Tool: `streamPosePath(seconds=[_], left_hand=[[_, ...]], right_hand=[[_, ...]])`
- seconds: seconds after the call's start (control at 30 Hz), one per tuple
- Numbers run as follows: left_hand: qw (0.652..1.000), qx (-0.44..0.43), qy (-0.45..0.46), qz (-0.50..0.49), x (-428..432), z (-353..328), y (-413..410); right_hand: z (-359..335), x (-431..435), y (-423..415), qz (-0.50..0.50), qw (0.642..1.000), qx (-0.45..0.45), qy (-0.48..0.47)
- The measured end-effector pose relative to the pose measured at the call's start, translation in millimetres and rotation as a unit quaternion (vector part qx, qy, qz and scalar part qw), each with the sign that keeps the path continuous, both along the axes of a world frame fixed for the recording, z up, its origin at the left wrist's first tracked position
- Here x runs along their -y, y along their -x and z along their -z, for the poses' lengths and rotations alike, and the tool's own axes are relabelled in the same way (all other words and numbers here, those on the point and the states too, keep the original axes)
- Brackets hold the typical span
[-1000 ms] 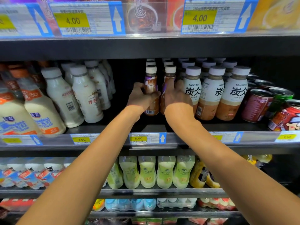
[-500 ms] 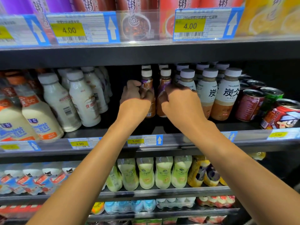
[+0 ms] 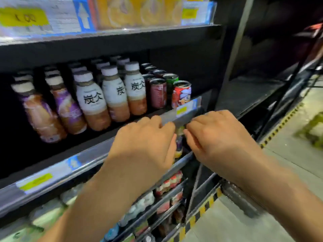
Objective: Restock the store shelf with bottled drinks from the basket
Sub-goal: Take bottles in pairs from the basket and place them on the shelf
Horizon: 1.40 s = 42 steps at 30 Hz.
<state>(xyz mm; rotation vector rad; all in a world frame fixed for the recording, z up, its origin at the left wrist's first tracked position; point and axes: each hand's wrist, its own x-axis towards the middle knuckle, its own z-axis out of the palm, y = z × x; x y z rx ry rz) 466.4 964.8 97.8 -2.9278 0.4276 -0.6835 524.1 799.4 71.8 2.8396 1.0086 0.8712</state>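
Two brown drink bottles with purple labels stand at the front of the middle shelf, rows of the same behind them. My left hand and my right hand hover side by side in front of the shelf's price rail, to the right of those bottles. The fingers of both are loosely curled and hold nothing. The frame is motion-blurred. No basket is clearly in view.
White-labelled bottles and drink cans fill the shelf's right part. Lower shelves hold more bottles. A dark rack stands to the right. The floor has a yellow-black stripe and a blurred green object.
Both hands let go of the purple-labelled bottles and drew back out of the shelf. The view swung to the right, toward the shelf's end and the floor.
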Motion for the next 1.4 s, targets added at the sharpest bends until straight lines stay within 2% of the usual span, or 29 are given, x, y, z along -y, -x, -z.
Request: streamPosePath(seconds=[0.17, 0.3, 0.47, 0.63, 0.83, 1.0, 1.17, 1.3, 1.4], left_hand=[[0.987, -0.119, -0.036, 0.103, 94.0, 48.4, -49.0], [0.971, -0.126, -0.063, 0.192, 174.0, 92.7, -74.0], [0.942, -0.154, -0.069, 0.291, 260.8, 150.1, -113.9], [0.930, -0.236, -0.093, 0.267, 356.9, 223.6, -192.1], [0.905, -0.334, -0.132, 0.227, 480.0, 301.0, -328.5], [0.887, -0.396, -0.135, 0.196, 571.5, 344.9, -428.3], [0.868, -0.447, -0.117, 0.182, 631.4, 395.0, -489.3], [0.847, -0.497, -0.102, 0.155, 658.8, 463.3, -533.1], [0.812, -0.567, -0.078, 0.112, 671.4, 539.3, -567.6]], right_hand=[[43.7, 114.3, 24.8, 0.193, 0.980, -0.034, 0.035], [77.8, 190.6, 43.2, 0.325, 0.940, -0.085, 0.062], [128.4, 273.3, 44.4, 0.439, 0.873, -0.201, 0.065], [186.4, 355.7, -14.6, 0.455, 0.835, -0.307, 0.029], [250.2, 479.6, -144.9, 0.461, 0.799, -0.387, -0.007], [281.1, 572.3, -246.1, 0.445, 0.783, -0.434, -0.018], [335.0, 628.2, -320.4, 0.432, 0.759, -0.486, -0.032], [405.7, 659.2, -367.0, 0.430, 0.713, -0.550, -0.064], [482.2, 677.7, -398.5, 0.450, 0.673, -0.579, -0.096]])
